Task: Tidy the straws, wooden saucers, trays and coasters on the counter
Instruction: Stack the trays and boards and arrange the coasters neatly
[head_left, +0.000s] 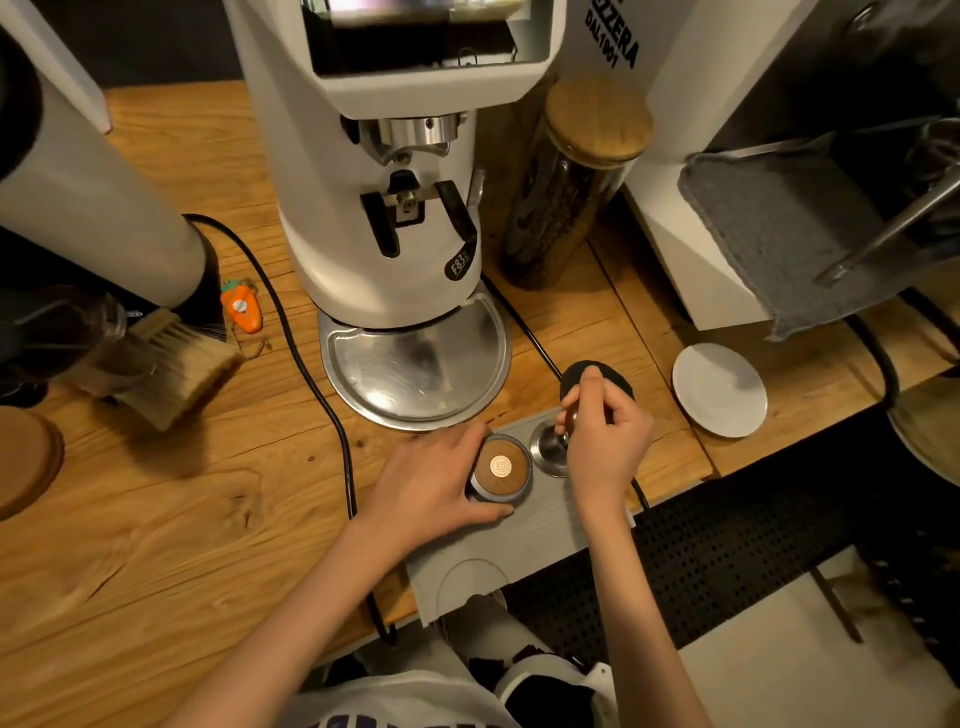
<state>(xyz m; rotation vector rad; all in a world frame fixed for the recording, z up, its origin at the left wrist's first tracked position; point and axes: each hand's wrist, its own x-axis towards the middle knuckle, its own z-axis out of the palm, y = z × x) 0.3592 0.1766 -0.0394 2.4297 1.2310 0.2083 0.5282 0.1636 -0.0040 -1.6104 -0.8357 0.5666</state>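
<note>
A grey tamping mat (524, 540) lies at the counter's front edge. On it stands a round wood-topped distributor (502, 470); my left hand (434, 480) wraps around its left side. Beside it stands a steel tamper (549, 451), and my right hand (605, 441) is shut on its handle from above. A black round coaster (621, 378) lies just behind my right hand, partly hidden by it. A white saucer (719, 389) rests on the counter to the right.
A white coffee grinder (384, 208) with a steel tray (415, 364) stands behind the mat. Its black cable (311, 374) runs across the counter. A glass jar of beans (566, 197), a brush (182, 364), an orange carrot-shaped tag (241, 306) and an espresso machine (779, 156) surround the area.
</note>
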